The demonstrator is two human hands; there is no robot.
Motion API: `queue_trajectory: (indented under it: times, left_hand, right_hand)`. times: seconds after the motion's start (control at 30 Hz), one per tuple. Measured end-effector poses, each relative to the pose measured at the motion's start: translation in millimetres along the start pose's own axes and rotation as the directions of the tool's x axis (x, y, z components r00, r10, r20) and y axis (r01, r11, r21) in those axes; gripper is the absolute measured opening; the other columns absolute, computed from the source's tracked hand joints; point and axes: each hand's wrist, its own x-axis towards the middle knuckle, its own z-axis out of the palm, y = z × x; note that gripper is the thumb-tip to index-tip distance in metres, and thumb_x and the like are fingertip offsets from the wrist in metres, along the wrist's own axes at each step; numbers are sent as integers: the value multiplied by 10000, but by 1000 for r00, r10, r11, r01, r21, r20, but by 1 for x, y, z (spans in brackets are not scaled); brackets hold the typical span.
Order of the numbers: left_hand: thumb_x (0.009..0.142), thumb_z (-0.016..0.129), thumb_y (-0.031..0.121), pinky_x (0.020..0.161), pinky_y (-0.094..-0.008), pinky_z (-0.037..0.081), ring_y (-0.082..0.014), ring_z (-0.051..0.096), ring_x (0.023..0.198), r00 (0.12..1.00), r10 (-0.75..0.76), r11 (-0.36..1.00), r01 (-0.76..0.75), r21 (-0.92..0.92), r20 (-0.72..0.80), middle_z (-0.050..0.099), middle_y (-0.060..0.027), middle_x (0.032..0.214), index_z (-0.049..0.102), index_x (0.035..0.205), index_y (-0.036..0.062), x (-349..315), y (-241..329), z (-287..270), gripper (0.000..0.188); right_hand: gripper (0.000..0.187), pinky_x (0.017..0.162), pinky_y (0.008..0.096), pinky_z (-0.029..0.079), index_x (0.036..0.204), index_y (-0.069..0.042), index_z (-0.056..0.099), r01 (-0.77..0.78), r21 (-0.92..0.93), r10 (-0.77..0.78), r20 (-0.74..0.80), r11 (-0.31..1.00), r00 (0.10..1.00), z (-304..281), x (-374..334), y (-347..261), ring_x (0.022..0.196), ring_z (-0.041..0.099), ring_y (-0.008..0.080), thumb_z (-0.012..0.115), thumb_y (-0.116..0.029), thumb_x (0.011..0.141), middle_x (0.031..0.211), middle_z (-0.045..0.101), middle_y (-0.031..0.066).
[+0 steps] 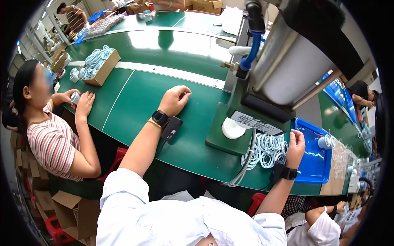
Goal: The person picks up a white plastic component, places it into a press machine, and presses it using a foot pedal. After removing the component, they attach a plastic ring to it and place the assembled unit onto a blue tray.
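My left hand (pixel 175 101) hovers over the green worktable (pixel 141 96), its fingers curled together. Nothing shows in it. To the right, my right hand (pixel 295 148) is half-curled, with a gap between thumb and fingers and nothing visible in it. It is beside a pile of pale blue rings (pixel 266 150) and the near-left edge of a blue tray (pixel 331 160). Between my hands stands a green press (pixel 223 133) with a large cylinder (pixel 293 65). A round white piece (pixel 233 128) sits on its base, under the press head.
At the left a co-worker (pixel 53 135) holds a small pale cylindrical part (pixel 75 97). Beyond is a cardboard box (pixel 107 69) full of pale blue rings. Grey cables (pixel 241 177) hang over the table's near edge. Another person's arm (pixel 322 215) shows at lower right.
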Motion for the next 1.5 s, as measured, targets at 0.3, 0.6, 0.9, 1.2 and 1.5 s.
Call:
queue_trajectory:
  times: [0.3, 0.6, 0.9, 1.2, 1.5]
  left_hand:
    - [796, 578, 76, 617, -347, 474, -261, 570, 682, 987, 156, 975, -159, 155, 27, 554, -103, 764, 593, 849, 68, -8, 14, 1, 56]
    - [793, 571, 119, 705, -388, 465, -276, 566, 790, 983, 182, 926, -181, 331, 28, 560, -84, 792, 579, 851, 93, -17, 17, 2, 64]
    - [794, 567, 140, 730, -388, 464, -273, 572, 819, 991, 130, 930, -136, 340, 42, 581, -79, 813, 578, 859, 91, -18, 15, 0, 82]
    - [793, 569, 157, 704, -391, 468, -267, 581, 801, 984, 170, 930, -176, 323, 46, 585, -76, 790, 562, 839, 103, -17, 13, -1, 71]
    - [810, 555, 175, 677, -384, 478, -268, 596, 771, 972, 167, 906, -218, 364, 167, 600, -74, 774, 543, 855, 103, -4, 12, -2, 86]
  right_hand:
    - [138, 645, 219, 403, 913, -13, 585, 45, -108, -53, -72, 993, 996, -18, 1, 18, 698, 472, 70, 543, -144, 903, 783, 560, -4]
    - [140, 624, 209, 373, 877, -11, 576, 10, -52, -14, -75, 999, 997, -11, 13, 29, 679, 432, 72, 538, -143, 904, 748, 528, -13]
    - [143, 654, 220, 402, 881, -9, 580, 40, -66, -44, -65, 997, 997, -16, 11, 38, 709, 466, 79, 532, -141, 908, 772, 551, -3]
    - [146, 719, 223, 415, 901, -21, 582, -17, -35, 17, -15, 999, 1000, -21, 14, 44, 763, 501, 86, 526, -155, 918, 807, 559, 5]
    - [152, 710, 222, 409, 903, -29, 592, -113, -1, 113, 29, 994, 993, -28, 20, 52, 742, 488, 84, 516, -160, 921, 800, 558, 3]
